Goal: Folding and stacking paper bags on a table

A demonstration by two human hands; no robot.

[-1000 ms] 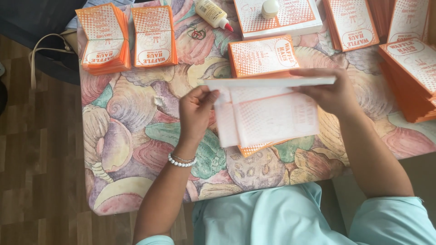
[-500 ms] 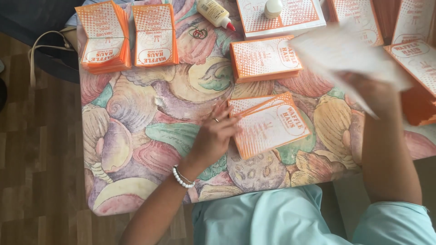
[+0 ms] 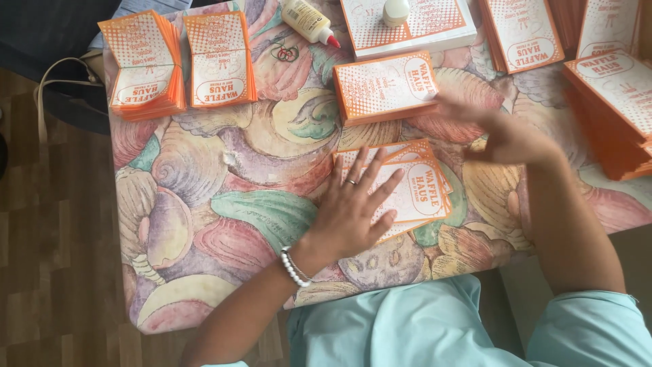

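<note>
Cards (image 3: 421, 197), a small fanned pile of orange-and-white printed ones, lie on the table (image 3: 224, 197), whose cloth is patterned with big pastel shells, near its front edge. Behind that pile sits a thicker stack (image 3: 384, 87), and farther back-left two more stacks (image 3: 180, 61) stand side by side. Flat on the pile's left half rests the left hand (image 3: 353, 207), fingers spread. Just right of the pile hovers the right hand (image 3: 506, 136), blurred, open and empty. Behind the thicker stack lies a glue bottle (image 3: 309, 20).
</note>
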